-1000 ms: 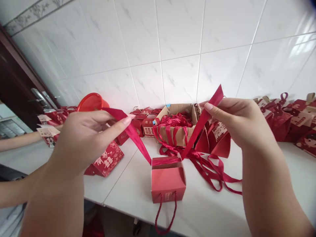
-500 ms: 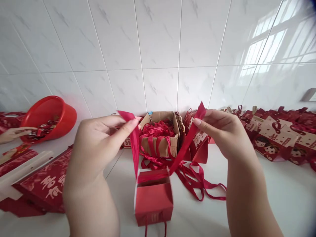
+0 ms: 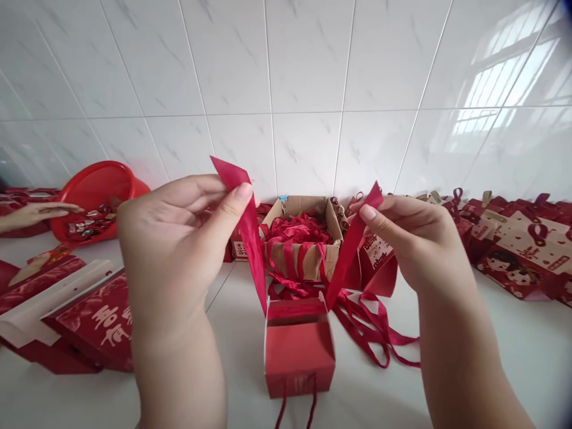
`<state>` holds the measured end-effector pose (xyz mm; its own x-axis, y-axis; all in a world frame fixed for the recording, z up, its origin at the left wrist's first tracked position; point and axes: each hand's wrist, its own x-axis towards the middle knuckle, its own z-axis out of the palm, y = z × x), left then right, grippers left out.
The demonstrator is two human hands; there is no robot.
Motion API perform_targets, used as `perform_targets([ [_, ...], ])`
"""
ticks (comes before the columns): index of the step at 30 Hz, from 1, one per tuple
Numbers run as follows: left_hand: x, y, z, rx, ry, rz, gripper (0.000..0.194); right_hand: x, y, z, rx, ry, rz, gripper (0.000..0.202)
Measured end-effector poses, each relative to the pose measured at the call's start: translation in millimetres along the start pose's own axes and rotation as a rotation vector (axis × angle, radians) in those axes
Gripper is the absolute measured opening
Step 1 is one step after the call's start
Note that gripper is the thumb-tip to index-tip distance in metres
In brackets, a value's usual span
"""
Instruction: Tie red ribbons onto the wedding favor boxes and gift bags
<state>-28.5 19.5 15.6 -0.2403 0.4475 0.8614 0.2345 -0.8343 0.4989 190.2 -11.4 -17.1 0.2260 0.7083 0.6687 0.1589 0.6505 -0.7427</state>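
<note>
A length of red ribbon (image 3: 255, 256) runs through the top of a small red gift box (image 3: 300, 351), which stands on the white table with two cord handles hanging at its front. One end of that ribbon is pinched between thumb and fingers of my left hand (image 3: 192, 220), its pointed tip sticking up. My right hand (image 3: 402, 232) pinches the other end, up and to the right of the box. Both ends slant outward from the box's top in a V. The ribbon's middle lies across the top opening.
Behind stands a cardboard box (image 3: 301, 259) of red ribbons, several trailing onto the table (image 3: 379, 393). At left, another person's hand (image 3: 44, 213) reaches to a tilted red basin (image 3: 134, 185) with wrapped sweets. Red bags (image 3: 96, 322) lie left; decorated boxes (image 3: 513, 268) line the right.
My left hand has risen a little with its ribbon end. The view has shifted, so the box appears further right. The other person's hand has moved up slightly at the basin.
</note>
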Motion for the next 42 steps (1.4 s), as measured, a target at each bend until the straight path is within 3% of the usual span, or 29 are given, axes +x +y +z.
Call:
perform_targets([
  [7, 0, -2, -2.3, 0.099, -0.102, -0.01, 0.006, 5, -5, 10, 0.033, -0.033, -0.038, 0.007],
  [12, -3, -1, 5.3, 0.072, -0.214, -0.027, 0.007, 1, -15, 14, 0.07, 0.126, -0.033, 0.003],
  [17, -4, -4, 14.4, 0.033, 0.008, 0.026, 0.009, 5, -5, 13, 0.071, 0.208, -0.061, 0.004],
  [23, 2, -22, 12.6, 0.025, -0.018, -0.004, 0.003, 13, 12, 16, 0.062, 0.249, -0.11, 0.005],
  [34, 3, -23, 10.0, -0.011, -0.307, -0.215, 0.011, 14, 16, 19, 0.064, 0.215, -0.117, 0.006],
  [42, 1, -19, 16.0, -0.115, -0.048, -0.083, 0.011, 14, 10, 18, 0.114, 0.284, -0.133, 0.004],
])
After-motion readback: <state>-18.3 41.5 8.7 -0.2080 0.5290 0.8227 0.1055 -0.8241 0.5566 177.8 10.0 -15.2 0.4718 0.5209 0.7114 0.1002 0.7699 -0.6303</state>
